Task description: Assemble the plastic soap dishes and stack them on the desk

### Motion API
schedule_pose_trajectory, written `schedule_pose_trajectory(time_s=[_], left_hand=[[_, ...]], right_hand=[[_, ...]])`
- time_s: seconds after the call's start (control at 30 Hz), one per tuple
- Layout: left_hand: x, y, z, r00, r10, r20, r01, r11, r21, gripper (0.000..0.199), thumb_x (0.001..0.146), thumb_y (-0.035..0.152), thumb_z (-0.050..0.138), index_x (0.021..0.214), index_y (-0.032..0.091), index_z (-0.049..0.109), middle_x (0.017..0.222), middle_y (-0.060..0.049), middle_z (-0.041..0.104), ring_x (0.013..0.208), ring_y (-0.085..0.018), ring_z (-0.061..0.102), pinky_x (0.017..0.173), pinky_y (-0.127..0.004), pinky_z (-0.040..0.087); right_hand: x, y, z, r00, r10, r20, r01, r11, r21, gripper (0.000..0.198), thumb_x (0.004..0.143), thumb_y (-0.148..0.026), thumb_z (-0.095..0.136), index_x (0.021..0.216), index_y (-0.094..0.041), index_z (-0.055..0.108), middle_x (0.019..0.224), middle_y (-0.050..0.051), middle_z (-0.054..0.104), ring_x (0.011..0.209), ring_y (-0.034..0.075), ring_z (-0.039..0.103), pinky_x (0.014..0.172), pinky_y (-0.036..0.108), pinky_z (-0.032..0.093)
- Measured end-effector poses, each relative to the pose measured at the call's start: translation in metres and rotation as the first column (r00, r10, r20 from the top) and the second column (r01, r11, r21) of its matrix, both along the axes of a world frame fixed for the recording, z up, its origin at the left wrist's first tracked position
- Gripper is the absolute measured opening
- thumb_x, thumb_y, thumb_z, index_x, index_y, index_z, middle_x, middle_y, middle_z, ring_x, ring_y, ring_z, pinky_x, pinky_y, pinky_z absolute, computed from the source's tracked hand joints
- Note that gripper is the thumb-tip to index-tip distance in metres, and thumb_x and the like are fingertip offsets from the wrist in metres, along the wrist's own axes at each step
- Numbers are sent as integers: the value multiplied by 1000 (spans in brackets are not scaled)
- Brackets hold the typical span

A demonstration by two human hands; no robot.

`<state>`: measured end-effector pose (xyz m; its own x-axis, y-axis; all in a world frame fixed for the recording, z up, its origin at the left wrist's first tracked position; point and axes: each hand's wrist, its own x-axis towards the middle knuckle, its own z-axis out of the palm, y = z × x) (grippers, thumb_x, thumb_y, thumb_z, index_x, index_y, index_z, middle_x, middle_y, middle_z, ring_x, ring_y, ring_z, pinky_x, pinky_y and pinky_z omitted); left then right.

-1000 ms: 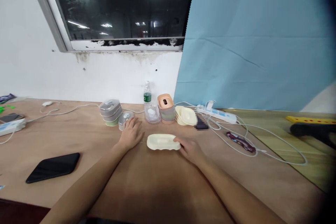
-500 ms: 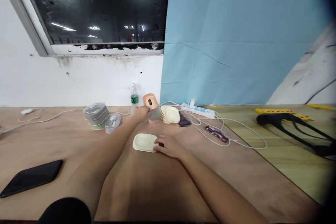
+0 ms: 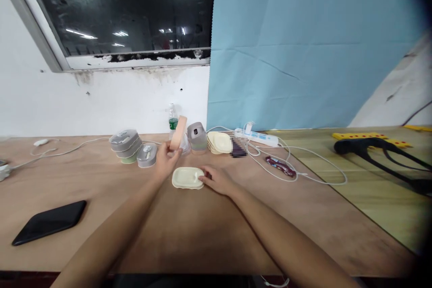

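Note:
My left hand [image 3: 165, 159] is closed on a peach-coloured plastic lid [image 3: 178, 133], held tilted on edge above the table. A clear part shows just behind it, partly hidden. To its right stands a stack of lids [image 3: 196, 136], grey on top with a dark slot. My right hand [image 3: 218, 180] pinches the right end of a shallow cream plastic tray [image 3: 187, 177], which lies flat on the table. Several similar cream trays [image 3: 220, 142] lean together behind it.
Grey lids [image 3: 124, 141] are stacked at the left, with a single grey lid [image 3: 146, 155] beside them. A bottle [image 3: 173, 121], power strip [image 3: 261, 137], purple wrapper [image 3: 280, 166], black phone-like slab [image 3: 50, 222] and black-handled tool [image 3: 374, 159] surround the work area.
The peach lid has come off the top of the stack and moved left and nearer in my left hand, exposing a grey one. My right hand stays at the cream tray.

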<state>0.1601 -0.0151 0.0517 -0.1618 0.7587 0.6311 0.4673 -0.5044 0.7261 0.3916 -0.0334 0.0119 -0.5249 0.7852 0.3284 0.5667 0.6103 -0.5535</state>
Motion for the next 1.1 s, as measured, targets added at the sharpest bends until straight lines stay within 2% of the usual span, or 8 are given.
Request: schedule_pose_trajectory(time_s=[0.17, 0.37, 0.43, 0.57, 0.63, 0.8, 1.0, 1.1], left_hand=[[-8, -39, -39, 943, -184, 279, 231, 961, -148, 28, 80, 42, 61, 87, 15, 58, 83, -3, 64, 78, -17, 60, 70, -27, 48], [-1, -39, -48, 811, -273, 518, 465, 838, -286, 43, 86, 50, 48, 113, 16, 49, 70, 0, 62, 56, -16, 61, 53, -26, 48], [0, -38, -45, 852, -264, 452, 434, 839, -328, 50, 88, 52, 44, 122, 16, 46, 67, 0, 63, 56, -17, 62, 55, -28, 49], [-8, -40, -36, 973, -207, 99, 227, 931, -287, 52, 90, 50, 43, 133, 21, 45, 113, -9, 66, 103, -24, 62, 90, -36, 46], [-16, -41, -32, 985, -157, -78, 123, 936, -329, 58, 89, 51, 45, 138, 20, 42, 119, -10, 64, 108, -26, 59, 93, -37, 44], [-27, -40, -28, 922, -161, -352, -4, 905, -426, 51, 92, 51, 36, 131, 23, 50, 107, -8, 69, 96, -25, 64, 84, -35, 46], [-24, -38, -32, 780, -214, -588, -151, 847, -509, 40, 90, 46, 36, 104, 23, 66, 98, -10, 71, 90, -28, 65, 71, -32, 46], [-24, -37, -35, 735, -203, -647, -213, 837, -505, 38, 90, 45, 36, 90, 24, 68, 91, -9, 72, 85, -28, 65, 67, -32, 45]], right_hand=[[-7, 6, -7, 972, -110, -209, 102, 993, -52, 47, 91, -49, 46, 127, -19, 49, 94, 5, 64, 72, 16, 57, 68, 28, 44], [-15, 12, -12, 877, -138, -460, 62, 982, -178, 42, 89, -52, 46, 113, -19, 56, 94, 6, 65, 81, 19, 60, 72, 29, 46], [-15, 12, -12, 846, -170, -506, 48, 968, -245, 40, 85, -54, 51, 99, -18, 59, 89, 5, 65, 77, 18, 59, 69, 28, 46], [-13, 12, -10, 826, -233, -513, 38, 931, -363, 40, 77, -58, 59, 75, -18, 54, 61, -2, 56, 56, 13, 50, 54, 24, 38], [-13, 10, -10, 850, -232, -473, 32, 919, -394, 43, 77, -60, 58, 68, -19, 52, 55, -3, 53, 51, 11, 46, 51, 23, 35], [-12, 7, -10, 931, -221, -289, 94, 914, -394, 56, 85, -66, 39, 58, -18, 51, 49, -1, 52, 49, 12, 48, 52, 24, 35], [-7, 6, -1, 969, -182, 164, 203, 971, -125, 58, 88, -61, 40, 50, -18, 49, 50, 1, 53, 49, 12, 46, 50, 26, 23], [-7, 6, 3, 953, -168, 254, 194, 978, -81, 57, 89, -58, 39, 51, -18, 53, 52, 3, 56, 48, 12, 44, 49, 27, 19]])
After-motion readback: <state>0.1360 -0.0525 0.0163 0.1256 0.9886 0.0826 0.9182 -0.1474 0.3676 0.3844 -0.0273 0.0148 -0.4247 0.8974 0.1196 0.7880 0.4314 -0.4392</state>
